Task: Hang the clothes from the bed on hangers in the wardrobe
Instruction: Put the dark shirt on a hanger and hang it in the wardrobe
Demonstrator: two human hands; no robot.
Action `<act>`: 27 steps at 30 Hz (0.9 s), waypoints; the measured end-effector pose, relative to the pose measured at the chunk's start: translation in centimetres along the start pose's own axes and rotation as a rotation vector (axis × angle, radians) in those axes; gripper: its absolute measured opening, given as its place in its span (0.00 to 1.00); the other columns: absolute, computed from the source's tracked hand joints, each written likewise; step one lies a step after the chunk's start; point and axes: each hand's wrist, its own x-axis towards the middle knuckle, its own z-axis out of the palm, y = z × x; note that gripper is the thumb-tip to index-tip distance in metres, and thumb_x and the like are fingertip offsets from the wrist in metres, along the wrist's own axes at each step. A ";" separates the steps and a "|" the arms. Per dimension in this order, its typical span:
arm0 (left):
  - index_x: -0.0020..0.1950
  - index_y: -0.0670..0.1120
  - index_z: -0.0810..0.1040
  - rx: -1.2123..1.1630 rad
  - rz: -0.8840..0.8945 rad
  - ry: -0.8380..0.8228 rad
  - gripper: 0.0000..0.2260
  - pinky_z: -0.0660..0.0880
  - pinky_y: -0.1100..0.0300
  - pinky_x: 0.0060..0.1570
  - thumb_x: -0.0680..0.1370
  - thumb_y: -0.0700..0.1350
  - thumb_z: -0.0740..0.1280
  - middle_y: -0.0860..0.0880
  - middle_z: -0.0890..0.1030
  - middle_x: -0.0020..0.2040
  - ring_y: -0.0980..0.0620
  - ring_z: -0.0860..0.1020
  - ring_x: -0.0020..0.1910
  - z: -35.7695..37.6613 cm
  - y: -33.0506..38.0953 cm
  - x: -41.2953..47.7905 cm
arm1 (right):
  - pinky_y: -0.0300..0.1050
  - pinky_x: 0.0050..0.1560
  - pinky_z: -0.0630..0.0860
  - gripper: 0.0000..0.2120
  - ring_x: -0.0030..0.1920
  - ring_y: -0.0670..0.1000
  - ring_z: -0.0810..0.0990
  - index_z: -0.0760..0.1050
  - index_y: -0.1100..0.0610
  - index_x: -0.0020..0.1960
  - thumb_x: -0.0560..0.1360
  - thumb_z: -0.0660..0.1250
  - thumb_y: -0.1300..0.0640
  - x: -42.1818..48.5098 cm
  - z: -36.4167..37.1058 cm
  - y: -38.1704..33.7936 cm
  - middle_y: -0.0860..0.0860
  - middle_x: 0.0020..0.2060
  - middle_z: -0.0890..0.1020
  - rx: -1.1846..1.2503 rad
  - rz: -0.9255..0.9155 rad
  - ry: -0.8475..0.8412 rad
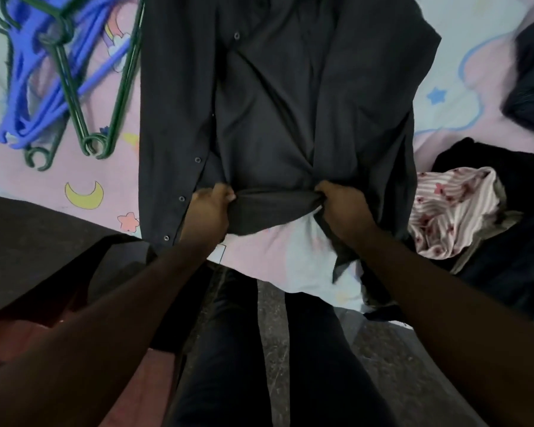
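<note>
Dark grey button-front shirt [275, 103] lies spread along the middle of the bed [463, 57], running from the near edge to the far side. A row of small snaps or buttons shows down its left front.

Left hand [210, 208]: fingers curled tight, clamping a bunched fold of the shirt's fabric by the near edge. Knuckles up, forearm coming in from lower left.

Right hand [342, 208]: same grip on the same bunched fold, a little to the right. Fist closed round the cloth, forearm coming in from lower right. The fabric is drawn into a taut roll between the two fists.

Small white tab [219, 252] under the left wrist, possibly a garment label. Any print on it is too small to read.

Bed sheet is pink and pale blue, printed with a yellow crescent moon [84, 195] and stars.

Far-left corner of the bed: a loose heap of blue plastic hangers [19, 97] with green hangers [71, 100] lying across them, just beside the shirt's left side.

Right side of the bed: pink striped garment with a floral print [453, 211], crumpled against a pile of dark clothes [506, 167].

Near-left corner: a dark cloth [43, 241] covers the edge.

The person's legs in dark trousers [238, 349] stand on a speckled floor [383, 365] against the near edge.
</note>
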 end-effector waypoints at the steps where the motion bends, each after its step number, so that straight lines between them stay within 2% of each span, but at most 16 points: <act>1: 0.49 0.40 0.74 -0.079 -0.071 -0.026 0.08 0.74 0.48 0.37 0.80 0.42 0.58 0.36 0.79 0.35 0.36 0.78 0.33 -0.7 0.9 0.5 | 0.52 0.49 0.75 0.16 0.47 0.64 0.82 0.79 0.59 0.54 0.68 0.60 0.63 0.5 -1.2 -0.2 0.61 0.46 0.83 0.033 0.051 -0.011; 2: 0.51 0.41 0.73 -0.127 -0.094 -0.071 0.09 0.74 0.47 0.34 0.81 0.44 0.56 0.36 0.79 0.35 0.36 0.78 0.33 -1.5 1.7 1.0 | 0.51 0.53 0.74 0.16 0.50 0.64 0.81 0.78 0.59 0.57 0.72 0.59 0.65 0.8 -2.3 -0.2 0.61 0.50 0.83 0.023 0.081 -0.045; 4: 0.53 0.40 0.74 -0.091 0.018 -0.278 0.08 0.75 0.47 0.40 0.81 0.43 0.57 0.36 0.81 0.41 0.37 0.80 0.40 -2.3 2.0 1.8 | 0.50 0.60 0.72 0.17 0.58 0.63 0.78 0.77 0.59 0.60 0.74 0.61 0.66 0.7 -3.9 -0.2 0.60 0.57 0.81 -0.020 0.114 -0.198; 6: 0.52 0.38 0.78 0.005 0.089 -0.695 0.07 0.75 0.50 0.51 0.80 0.38 0.61 0.37 0.82 0.48 0.39 0.81 0.49 -2.6 1.2 1.9 | 0.49 0.65 0.70 0.17 0.62 0.61 0.76 0.78 0.60 0.61 0.74 0.63 0.66 -0.7 -4.3 -0.2 0.59 0.61 0.79 -0.046 0.148 -0.367; 8: 0.50 0.37 0.79 0.094 0.074 -1.025 0.08 0.73 0.50 0.55 0.80 0.38 0.62 0.38 0.82 0.51 0.42 0.80 0.51 -2.6 0.2 1.0 | 0.45 0.62 0.70 0.15 0.62 0.60 0.77 0.78 0.61 0.59 0.74 0.64 0.64 -2.7 -3.5 -0.2 0.59 0.61 0.79 -0.069 0.189 -0.508; 9: 0.50 0.36 0.79 0.119 0.049 -1.108 0.09 0.73 0.51 0.55 0.81 0.40 0.62 0.38 0.81 0.51 0.42 0.80 0.52 -2.8 0.2 0.4 | 0.45 0.59 0.70 0.13 0.60 0.61 0.78 0.78 0.62 0.57 0.74 0.64 0.63 -3.7 -2.9 -0.3 0.60 0.59 0.80 -0.088 0.206 -0.582; 10: 0.49 0.37 0.78 0.130 0.048 -1.122 0.11 0.73 0.52 0.54 0.81 0.43 0.61 0.38 0.81 0.51 0.42 0.79 0.52 -2.9 0.2 0.1 | 0.45 0.56 0.71 0.12 0.59 0.61 0.78 0.78 0.62 0.56 0.74 0.65 0.61 -4.3 -2.6 -0.6 0.60 0.58 0.80 -0.105 0.215 -0.643; 12: 0.49 0.41 0.78 0.133 0.088 -0.966 0.10 0.73 0.53 0.51 0.81 0.47 0.62 0.40 0.81 0.50 0.43 0.79 0.51 -3.0 0.5 0.2 | 0.43 0.55 0.72 0.14 0.60 0.58 0.79 0.78 0.60 0.58 0.75 0.68 0.56 -4.6 -2.5 -1.6 0.58 0.58 0.81 -0.086 0.230 -0.724; 14: 0.49 0.45 0.77 0.086 0.084 -0.649 0.10 0.74 0.52 0.49 0.80 0.50 0.61 0.44 0.81 0.50 0.43 0.79 0.50 -3.4 1.0 1.5 | 0.37 0.55 0.70 0.17 0.60 0.53 0.79 0.78 0.59 0.61 0.74 0.72 0.55 -3.4 -3.0 -3.0 0.54 0.57 0.81 0.059 0.227 -0.695; 16: 0.51 0.45 0.77 0.040 0.166 -0.302 0.11 0.75 0.50 0.48 0.77 0.50 0.61 0.43 0.79 0.49 0.41 0.78 0.49 -3.8 1.7 3.9 | 0.35 0.56 0.70 0.18 0.55 0.48 0.78 0.78 0.58 0.61 0.73 0.74 0.54 -0.9 -3.3 -4.9 0.49 0.52 0.80 0.231 0.210 -0.485; 18: 0.56 0.44 0.78 0.209 0.270 -0.027 0.14 0.73 0.47 0.50 0.75 0.49 0.65 0.42 0.77 0.55 0.39 0.76 0.53 -4.0 2.1 7.2 | 0.38 0.59 0.72 0.19 0.55 0.48 0.80 0.78 0.58 0.62 0.74 0.73 0.52 2.8 -3.2 -6.3 0.49 0.53 0.82 0.347 0.229 -0.203; 20: 0.66 0.46 0.73 0.380 0.199 -0.004 0.22 0.68 0.43 0.58 0.74 0.51 0.69 0.42 0.72 0.65 0.39 0.70 0.63 -4.8 2.4 10.7 | 0.38 0.62 0.71 0.21 0.60 0.50 0.79 0.75 0.58 0.67 0.76 0.70 0.51 7.1 -2.9 -7.5 0.52 0.60 0.81 0.446 0.252 -0.083; 22: 0.70 0.46 0.69 0.412 0.032 -0.081 0.25 0.66 0.43 0.61 0.75 0.49 0.68 0.42 0.70 0.68 0.39 0.69 0.66 -5.2 1.8 13.2 | 0.43 0.68 0.69 0.26 0.65 0.53 0.76 0.69 0.58 0.72 0.77 0.68 0.51 11.3 -2.2 -8.7 0.55 0.66 0.77 0.486 0.199 -0.037; 24: 0.64 0.44 0.74 0.216 -0.135 -0.065 0.16 0.71 0.47 0.55 0.77 0.43 0.65 0.40 0.77 0.61 0.37 0.75 0.59 -5.3 0.7 14.4 | 0.48 0.71 0.67 0.31 0.70 0.54 0.72 0.62 0.59 0.76 0.77 0.68 0.53 14.6 -1.5 -10.0 0.55 0.71 0.72 0.562 0.188 0.019; 27: 0.50 0.42 0.79 -0.310 -0.403 -0.059 0.05 0.75 0.53 0.47 0.76 0.40 0.67 0.41 0.82 0.46 0.40 0.80 0.50 -6.7 -1.9 13.8 | 0.51 0.73 0.64 0.40 0.73 0.54 0.68 0.49 0.58 0.80 0.77 0.68 0.56 16.8 -0.1 -13.3 0.55 0.76 0.63 0.637 0.169 0.065</act>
